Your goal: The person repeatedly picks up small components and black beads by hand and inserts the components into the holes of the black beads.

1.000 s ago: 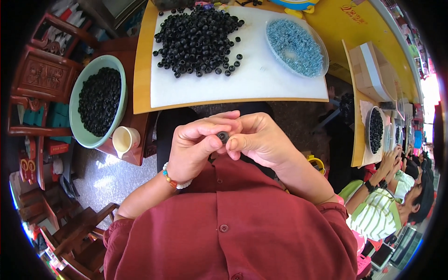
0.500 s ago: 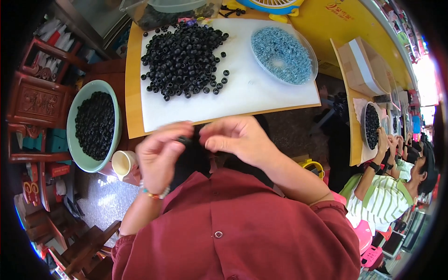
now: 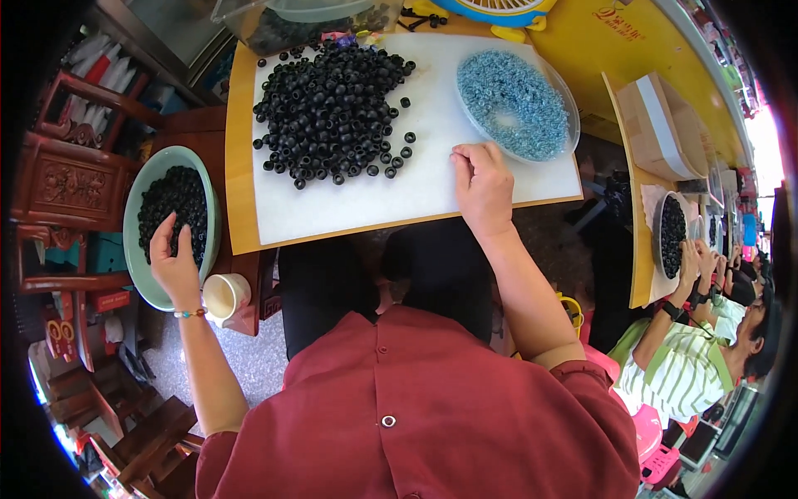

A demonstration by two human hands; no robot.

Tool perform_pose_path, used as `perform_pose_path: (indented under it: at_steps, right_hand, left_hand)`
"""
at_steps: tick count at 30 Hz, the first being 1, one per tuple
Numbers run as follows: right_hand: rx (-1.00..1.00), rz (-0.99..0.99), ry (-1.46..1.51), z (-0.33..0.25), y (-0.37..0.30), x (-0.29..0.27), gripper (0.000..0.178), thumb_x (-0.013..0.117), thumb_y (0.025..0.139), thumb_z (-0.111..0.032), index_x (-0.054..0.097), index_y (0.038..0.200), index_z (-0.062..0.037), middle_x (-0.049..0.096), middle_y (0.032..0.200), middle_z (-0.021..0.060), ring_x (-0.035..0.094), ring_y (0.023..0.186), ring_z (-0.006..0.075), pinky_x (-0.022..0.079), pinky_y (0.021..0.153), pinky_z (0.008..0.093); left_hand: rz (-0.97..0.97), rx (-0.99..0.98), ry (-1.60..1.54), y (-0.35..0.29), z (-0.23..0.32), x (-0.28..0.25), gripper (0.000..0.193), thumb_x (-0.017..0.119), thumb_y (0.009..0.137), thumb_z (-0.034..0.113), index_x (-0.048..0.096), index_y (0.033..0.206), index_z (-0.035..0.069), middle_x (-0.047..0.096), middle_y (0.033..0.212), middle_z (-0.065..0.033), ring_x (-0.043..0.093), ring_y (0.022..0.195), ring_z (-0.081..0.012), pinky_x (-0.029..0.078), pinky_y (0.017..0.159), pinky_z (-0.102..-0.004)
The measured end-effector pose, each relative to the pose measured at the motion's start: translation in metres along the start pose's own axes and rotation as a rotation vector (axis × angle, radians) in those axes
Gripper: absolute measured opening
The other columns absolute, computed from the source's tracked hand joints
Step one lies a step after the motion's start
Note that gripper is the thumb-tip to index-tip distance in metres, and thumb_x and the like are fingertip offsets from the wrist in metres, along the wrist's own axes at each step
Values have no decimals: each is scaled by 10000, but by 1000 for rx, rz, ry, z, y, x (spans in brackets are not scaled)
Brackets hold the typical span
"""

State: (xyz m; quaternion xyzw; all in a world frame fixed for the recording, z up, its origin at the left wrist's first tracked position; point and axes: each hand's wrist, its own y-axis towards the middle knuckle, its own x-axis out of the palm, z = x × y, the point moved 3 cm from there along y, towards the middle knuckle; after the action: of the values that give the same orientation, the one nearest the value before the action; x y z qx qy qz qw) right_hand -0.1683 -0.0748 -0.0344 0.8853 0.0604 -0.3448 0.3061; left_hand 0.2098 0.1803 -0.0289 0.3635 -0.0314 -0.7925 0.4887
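My left hand (image 3: 174,264) is over a pale green basin (image 3: 214,224) on the left, fingers apart beside the black beads (image 3: 173,190) inside. No item shows between those fingers. Above the near right part of a white mat (image 3: 332,218), my right hand (image 3: 487,185) pinches thumb and forefinger together; whatever is in the pinch is too small to make out. Just beyond it stands a clear round dish (image 3: 574,133) of tiny light-blue beads (image 3: 511,83). A large heap of round black beads (image 3: 328,116) with holes covers the mat's left half.
A beige cup (image 3: 226,297) stands close to the basin. Behind the heap is a clear plastic bin (image 3: 366,21). At right, a co-worker (image 3: 682,366) sits at another table with a bowl of black beads (image 3: 672,237) and a cardboard box (image 3: 665,125).
My hands were together in front of the mat, the left with a small black piece. Since then the left has gone to the basin and the right toward the blue beads.
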Motion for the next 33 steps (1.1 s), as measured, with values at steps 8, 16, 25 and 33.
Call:
perform_pose_path:
  at_steps: [8,16,25,33]
  right_hand:
    - [-19,26,6,0,-3,-2,49,626,767,-34,605,808,-50,563,780,105,574,707,298,464,628,375]
    - [-35,-6,39,0,-4,-2,57,623,762,-27,603,813,-43,557,803,106,577,733,297,470,654,376]
    - [-61,9,3,-2,-6,-6,46,609,765,-26,593,807,-35,555,818,118,574,755,311,471,665,385]
    - [-113,-33,1,-7,-6,-7,35,603,776,-34,590,809,-36,564,836,121,575,777,317,473,686,400]
  left_hand:
    - [-279,545,-36,-45,164,104,214,723,688,91,679,897,92,601,825,-49,543,788,-234,418,720,-346]
    - [-348,694,131,-62,201,171,168,743,656,215,661,784,144,535,787,14,493,796,-201,355,729,-341]
    - [-334,815,185,-71,201,169,125,692,682,124,643,794,149,571,815,23,506,808,-188,368,755,-339]
    - [-308,857,148,-83,193,157,155,670,678,80,650,824,129,595,849,18,526,826,-178,381,757,-328]
